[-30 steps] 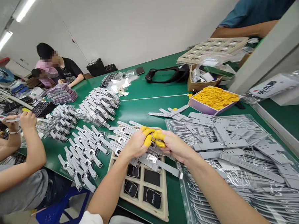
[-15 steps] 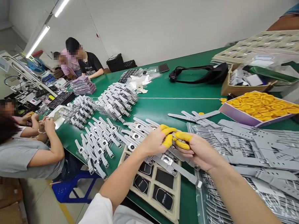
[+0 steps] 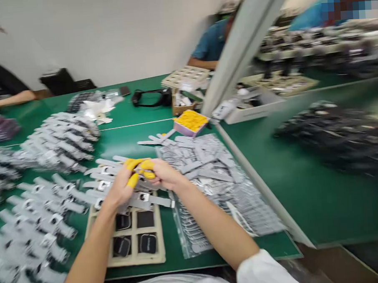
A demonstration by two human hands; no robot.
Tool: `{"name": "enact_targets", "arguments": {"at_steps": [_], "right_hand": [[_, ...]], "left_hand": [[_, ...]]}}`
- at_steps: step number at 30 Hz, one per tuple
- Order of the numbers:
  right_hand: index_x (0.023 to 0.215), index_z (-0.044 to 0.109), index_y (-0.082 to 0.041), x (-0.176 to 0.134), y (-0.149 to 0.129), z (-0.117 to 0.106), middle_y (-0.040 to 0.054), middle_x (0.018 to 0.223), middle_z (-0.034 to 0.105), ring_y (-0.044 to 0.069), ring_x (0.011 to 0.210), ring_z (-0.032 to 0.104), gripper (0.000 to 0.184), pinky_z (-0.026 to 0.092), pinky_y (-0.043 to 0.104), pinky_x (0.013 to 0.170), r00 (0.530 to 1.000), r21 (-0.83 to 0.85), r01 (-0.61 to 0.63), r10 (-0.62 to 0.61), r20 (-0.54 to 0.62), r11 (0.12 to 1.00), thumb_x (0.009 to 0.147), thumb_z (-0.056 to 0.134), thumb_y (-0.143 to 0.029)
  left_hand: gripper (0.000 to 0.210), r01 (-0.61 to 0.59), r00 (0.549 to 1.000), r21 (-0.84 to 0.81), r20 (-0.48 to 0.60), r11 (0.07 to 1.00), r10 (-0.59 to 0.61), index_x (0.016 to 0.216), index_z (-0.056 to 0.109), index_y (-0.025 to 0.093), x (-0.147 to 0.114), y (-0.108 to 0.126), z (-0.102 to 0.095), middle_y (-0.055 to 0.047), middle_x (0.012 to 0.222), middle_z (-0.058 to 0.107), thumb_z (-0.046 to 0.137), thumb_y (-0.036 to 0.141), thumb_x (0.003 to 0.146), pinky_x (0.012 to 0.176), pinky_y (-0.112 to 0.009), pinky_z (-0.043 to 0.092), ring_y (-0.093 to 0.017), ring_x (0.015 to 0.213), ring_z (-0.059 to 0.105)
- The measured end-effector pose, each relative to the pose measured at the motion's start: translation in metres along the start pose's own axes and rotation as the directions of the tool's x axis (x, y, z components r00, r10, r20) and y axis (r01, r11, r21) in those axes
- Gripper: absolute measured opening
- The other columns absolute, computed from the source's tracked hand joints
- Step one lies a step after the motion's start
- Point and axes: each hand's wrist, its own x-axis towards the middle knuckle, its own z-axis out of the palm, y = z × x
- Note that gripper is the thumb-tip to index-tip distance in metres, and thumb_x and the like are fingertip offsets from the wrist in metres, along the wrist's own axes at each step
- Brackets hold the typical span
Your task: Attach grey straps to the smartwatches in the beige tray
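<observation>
Yellow finger cots cover fingertips of my left hand (image 3: 122, 186) and my right hand (image 3: 165, 174). Both hands are closed and meet over the tray, pinching a small part of a grey watch strap (image 3: 139, 170) between them. Fingers and blur hide most of this piece. Beneath them, finished-looking watches with grey straps (image 3: 144, 197) lie across a cream tray (image 3: 161, 238). Square black watch faces (image 3: 148, 244) sit in the tray's compartments. To the right of my right hand, loose grey straps (image 3: 205, 161) lie on clear bags packed with more straps.
Rows of grey-strapped watches (image 3: 38, 206) spread over the left of the green table (image 3: 142, 83). A box of yellow finger cots (image 3: 191, 121) stands beyond the straps, before a slanted pale post (image 3: 244, 47). A black headband (image 3: 151, 98) lies farther back. Other people sit around the tables.
The view has swung to the right, bringing the post and a second table with dark items into sight. My hands stay together over the tray, still closed on the small grey piece.
</observation>
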Motion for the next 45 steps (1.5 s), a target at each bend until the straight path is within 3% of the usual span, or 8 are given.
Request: {"name": "enact_targets", "arguments": {"at_steps": [6,10,16,23,31,34,41,45], "right_hand": [[0.078,0.048,-0.021,0.007,0.0,-0.01,-0.0112,0.047,0.037,0.005,0.037,0.018,0.014,0.015,0.016,0.038,0.997,0.052,0.043,-0.046,0.057,0.998,0.089,0.053,-0.015],[0.078,0.049,-0.02,0.004,-0.003,-0.01,-0.0101,0.049,0.04,0.005,0.037,0.02,0.014,0.015,0.016,0.038,0.997,-0.032,0.053,-0.051,0.066,0.998,0.09,0.054,-0.015],[0.075,0.048,-0.02,0.0,-0.009,-0.011,-0.011,0.046,0.036,0.006,0.035,0.021,0.021,0.017,0.016,0.037,0.999,-0.195,-0.003,0.013,0.047,0.981,0.088,0.041,-0.005],[0.079,0.051,-0.02,0.007,0.0,-0.008,-0.0099,0.049,0.042,0.005,0.037,0.025,0.014,0.018,0.018,0.039,0.998,-0.143,0.065,-0.063,0.017,0.988,0.09,0.048,-0.012],[0.074,0.047,-0.021,0.011,0.004,-0.004,-0.0109,0.049,0.039,0.004,0.037,0.02,0.019,0.017,0.018,0.04,0.992,0.043,0.106,-0.108,0.068,0.993,0.085,0.062,-0.023],[0.074,0.046,-0.021,0.011,0.003,-0.005,-0.0105,0.048,0.04,0.005,0.036,0.022,0.021,0.019,0.018,0.039,0.991,0.012,0.113,-0.114,0.076,0.993,0.083,0.065,-0.026],[0.073,0.047,-0.021,0.009,-0.003,-0.015,-0.0105,0.047,0.04,0.006,0.037,0.024,0.012,0.019,0.018,0.04,0.997,-0.201,0.07,-0.061,0.05,0.977,0.076,0.05,-0.01],[0.074,0.048,-0.021,0.009,-0.002,-0.013,-0.0105,0.046,0.039,0.006,0.037,0.023,0.01,0.02,0.018,0.041,0.996,-0.133,0.075,-0.067,0.058,0.988,0.076,0.049,-0.011]], "left_hand": [[0.041,0.009,0.999,0.089,-0.049,0.996,-0.004,0.142,0.057,0.021,0.0,-0.015,0.0,-0.01,0.138,0.063,0.044,0.035,0.106,0.115,-0.042,0.043,-0.026,0.129,0.058],[0.04,-0.036,0.998,0.135,-0.043,0.99,0.042,0.14,0.058,0.022,0.0,-0.014,-0.001,-0.009,0.135,0.064,0.038,0.034,0.107,0.11,-0.039,0.047,-0.025,0.126,0.06],[0.039,-0.086,0.995,0.352,-0.015,0.932,0.098,0.129,0.065,0.018,0.0,-0.027,0.002,-0.013,0.127,0.067,0.044,0.039,0.103,0.104,-0.04,0.051,-0.028,0.118,0.065],[0.039,-0.013,0.997,0.134,-0.07,0.991,0.022,0.13,0.066,0.024,-0.002,-0.038,0.0,-0.006,0.13,0.071,0.042,0.042,0.105,0.105,-0.034,0.053,-0.024,0.118,0.067],[0.045,0.115,0.989,0.044,-0.094,0.992,-0.11,0.142,0.059,0.029,-0.006,-0.044,0.004,-0.006,0.143,0.064,0.046,0.048,0.103,0.117,-0.042,0.047,-0.028,0.133,0.06],[0.045,0.132,0.987,0.051,-0.102,0.99,-0.127,0.141,0.059,0.029,-0.005,-0.045,0.005,-0.007,0.141,0.064,0.044,0.047,0.103,0.117,-0.043,0.047,-0.028,0.132,0.061],[0.043,0.002,0.998,0.178,-0.065,0.984,0.01,0.136,0.061,0.024,-0.005,-0.05,0.004,-0.01,0.138,0.065,0.044,0.044,0.102,0.118,-0.045,0.044,-0.029,0.129,0.061],[0.043,0.052,0.997,0.119,-0.069,0.992,-0.044,0.139,0.056,0.026,-0.005,-0.048,0.004,-0.009,0.143,0.062,0.042,0.044,0.103,0.12,-0.052,0.044,-0.031,0.132,0.058]]}}
